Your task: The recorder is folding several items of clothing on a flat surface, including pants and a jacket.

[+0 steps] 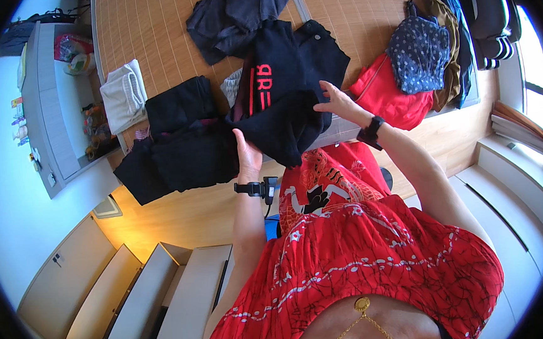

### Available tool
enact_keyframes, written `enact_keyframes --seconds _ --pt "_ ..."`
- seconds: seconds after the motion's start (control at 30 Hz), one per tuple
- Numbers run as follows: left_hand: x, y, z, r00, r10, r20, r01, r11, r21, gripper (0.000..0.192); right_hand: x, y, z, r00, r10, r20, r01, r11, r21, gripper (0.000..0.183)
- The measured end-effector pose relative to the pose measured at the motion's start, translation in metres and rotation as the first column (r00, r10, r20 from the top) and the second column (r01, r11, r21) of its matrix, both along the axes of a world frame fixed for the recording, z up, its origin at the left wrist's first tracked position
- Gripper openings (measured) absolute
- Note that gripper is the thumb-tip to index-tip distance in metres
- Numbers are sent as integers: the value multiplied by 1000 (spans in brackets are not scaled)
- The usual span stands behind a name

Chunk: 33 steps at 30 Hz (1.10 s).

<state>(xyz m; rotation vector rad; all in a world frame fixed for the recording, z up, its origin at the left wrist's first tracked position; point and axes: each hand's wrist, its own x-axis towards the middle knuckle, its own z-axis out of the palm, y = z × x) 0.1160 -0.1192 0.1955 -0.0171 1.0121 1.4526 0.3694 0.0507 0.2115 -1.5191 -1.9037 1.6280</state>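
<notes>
A black garment with red lettering (pixel 265 82) lies on the bed-like surface before me, its near end bunched up in a loose fold. My left hand (pixel 250 157) is at the near left edge of that fold, thumb up; its fingers are hidden by the cloth. My right hand (pixel 341 104) is at the fold's right side with fingers spread and nothing gripped; whether the fingertips touch the cloth is unclear. Folded black clothes (pixel 190 154) lie left of my left hand. A red garment (pixel 391 92) is just beyond my right hand.
A slatted mat (pixel 148 31) covers the surface. On it are dark grey trousers (pixel 241 11), folded white cloth (pixel 124 97), a folded black item (pixel 182 102) and a dotted navy garment (pixel 419 50). Left stands a grey cabinet (pixel 52 104). Drawers (pixel 139 311) stand behind me at the left.
</notes>
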Motion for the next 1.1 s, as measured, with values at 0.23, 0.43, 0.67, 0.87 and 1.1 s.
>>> enact_keyframes --seconds 0.23,0.43,0.67,0.87,1.1 --pt "36 -15 26 505 -224 -834 -286 868 -405 51 -27 -12 -9 968 107 229 -99 994 -46 58" --pt "80 -18 104 974 -105 -198 74 985 -158 86 -52 -56 64 960 276 -48 -266 951 158 45" --pt "83 -5 90 891 -93 -444 -57 948 -314 88 -78 -80 46 867 479 -135 -450 871 198 51" --pt "90 11 71 865 59 -499 -262 901 -347 72 -57 -35 37 965 76 -251 -226 729 -646 74" --pt "64 -4 66 958 190 -214 -266 868 -420 48 -77 30 -3 627 -714 -310 93 464 -881 36"
